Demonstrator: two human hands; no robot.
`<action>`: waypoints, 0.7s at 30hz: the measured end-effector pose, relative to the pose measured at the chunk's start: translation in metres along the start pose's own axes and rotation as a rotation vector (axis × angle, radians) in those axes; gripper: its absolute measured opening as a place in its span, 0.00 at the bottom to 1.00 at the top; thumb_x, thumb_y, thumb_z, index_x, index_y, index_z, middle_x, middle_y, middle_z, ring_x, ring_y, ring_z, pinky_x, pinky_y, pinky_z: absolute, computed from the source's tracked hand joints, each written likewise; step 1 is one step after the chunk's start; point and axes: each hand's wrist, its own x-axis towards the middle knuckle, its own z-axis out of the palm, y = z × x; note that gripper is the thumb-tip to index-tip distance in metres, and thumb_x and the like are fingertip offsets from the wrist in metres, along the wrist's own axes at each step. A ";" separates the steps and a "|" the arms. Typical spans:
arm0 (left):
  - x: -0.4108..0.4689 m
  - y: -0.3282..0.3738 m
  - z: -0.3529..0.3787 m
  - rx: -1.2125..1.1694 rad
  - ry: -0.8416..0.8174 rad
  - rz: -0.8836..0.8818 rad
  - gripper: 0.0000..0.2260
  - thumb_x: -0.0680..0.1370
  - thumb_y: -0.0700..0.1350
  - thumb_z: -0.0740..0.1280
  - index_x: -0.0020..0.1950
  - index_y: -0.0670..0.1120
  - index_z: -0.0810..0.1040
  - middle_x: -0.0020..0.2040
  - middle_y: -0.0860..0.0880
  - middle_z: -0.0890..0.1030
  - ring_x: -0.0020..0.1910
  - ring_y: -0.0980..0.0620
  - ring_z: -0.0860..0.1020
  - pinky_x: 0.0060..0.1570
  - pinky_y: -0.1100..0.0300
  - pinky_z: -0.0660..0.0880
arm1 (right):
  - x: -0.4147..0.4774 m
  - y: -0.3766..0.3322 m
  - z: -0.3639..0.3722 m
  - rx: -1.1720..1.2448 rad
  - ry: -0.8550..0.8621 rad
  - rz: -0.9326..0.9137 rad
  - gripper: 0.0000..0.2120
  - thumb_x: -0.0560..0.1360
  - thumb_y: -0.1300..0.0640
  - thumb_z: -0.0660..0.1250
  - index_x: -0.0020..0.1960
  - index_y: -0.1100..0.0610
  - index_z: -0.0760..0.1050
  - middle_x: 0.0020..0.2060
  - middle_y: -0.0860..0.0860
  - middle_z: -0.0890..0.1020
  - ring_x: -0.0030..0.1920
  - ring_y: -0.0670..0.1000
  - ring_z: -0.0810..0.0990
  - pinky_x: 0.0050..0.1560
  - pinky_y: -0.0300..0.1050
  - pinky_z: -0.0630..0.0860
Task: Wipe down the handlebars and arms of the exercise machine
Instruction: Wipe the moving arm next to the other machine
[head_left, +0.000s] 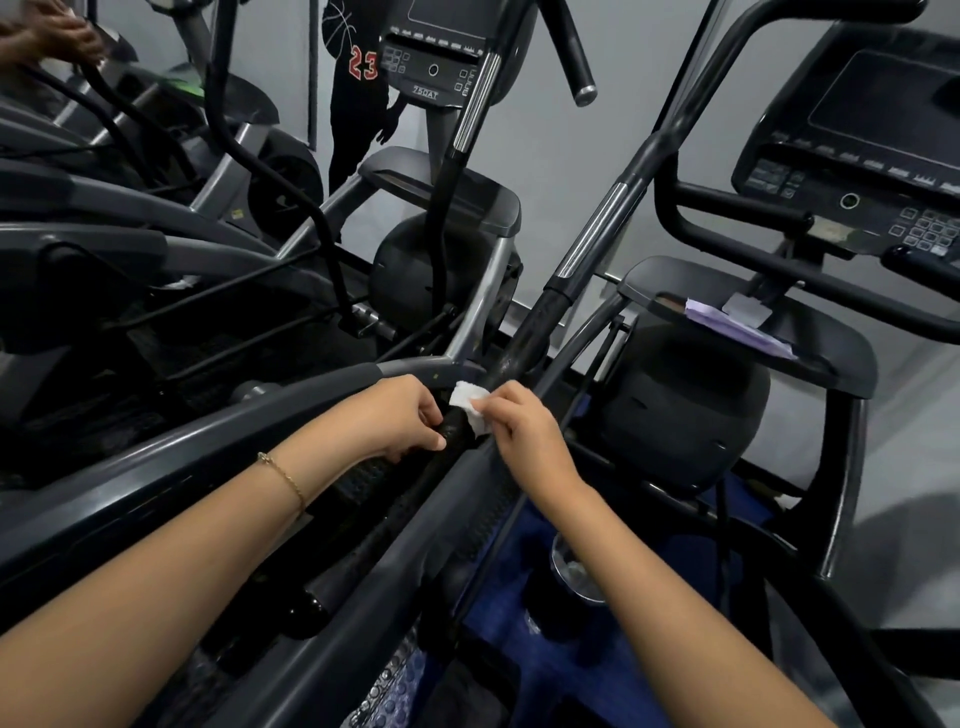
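Down in the near middle, two bare hands meet on one long black tubular arm (524, 338) of the exercise machine, which slants from the near left up to the far right. The left hand (410, 415) wraps this arm, its grip clamped round the tube with the fingers curled over the top and the thumb below. The right hand (524, 428), just beside it on the right, has its grip pinched on one small white crumpled wipe (470, 408). Thumb and fingertips hold the wipe against the arm's upper surface.

Nearer than the hands, the arm carries a knurled, rubbery-looking black sleeve (363, 480). Farther up sits one smooth chrome band (592, 234), ribbed lengthwise. A second chrome band (478, 96) shows on another black upright bar at the far centre. One thin gold chain bracelet (283, 475) circles the left wrist.

Two dark consoles are in sight: one flat-screened console (852, 156) with a keypad at the far right, and one console marked 750AT (431, 67) at the far centre. Below the right one, a matte dark plastic shroud (685, 405) bulges round. It is topped by a flat tray (841, 358) on which one pale purple folded cloth (737, 325) lies. Grey moulded rails (156, 467) run along the near left. At the far left corner another pair of hands (52, 36) shows with something white; whether that is a reflection I cannot tell.
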 end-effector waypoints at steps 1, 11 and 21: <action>0.000 0.001 0.000 -0.002 -0.008 -0.011 0.13 0.73 0.42 0.72 0.57 0.42 0.78 0.46 0.49 0.79 0.41 0.49 0.79 0.31 0.63 0.76 | 0.009 0.005 0.000 -0.017 0.001 0.023 0.10 0.71 0.70 0.64 0.49 0.63 0.81 0.38 0.56 0.75 0.40 0.54 0.74 0.40 0.41 0.68; -0.004 0.004 0.003 0.018 0.059 -0.084 0.12 0.72 0.43 0.73 0.55 0.44 0.79 0.45 0.51 0.79 0.48 0.45 0.82 0.38 0.59 0.77 | 0.006 -0.001 -0.004 -0.039 -0.123 -0.031 0.13 0.73 0.71 0.61 0.53 0.62 0.80 0.46 0.59 0.78 0.47 0.58 0.75 0.46 0.48 0.72; 0.000 -0.001 0.005 0.101 0.089 -0.084 0.13 0.72 0.48 0.72 0.55 0.50 0.79 0.50 0.51 0.82 0.50 0.53 0.80 0.56 0.54 0.76 | 0.080 0.042 -0.031 -0.226 -0.191 0.206 0.05 0.77 0.62 0.59 0.45 0.54 0.68 0.46 0.53 0.68 0.52 0.57 0.71 0.50 0.52 0.68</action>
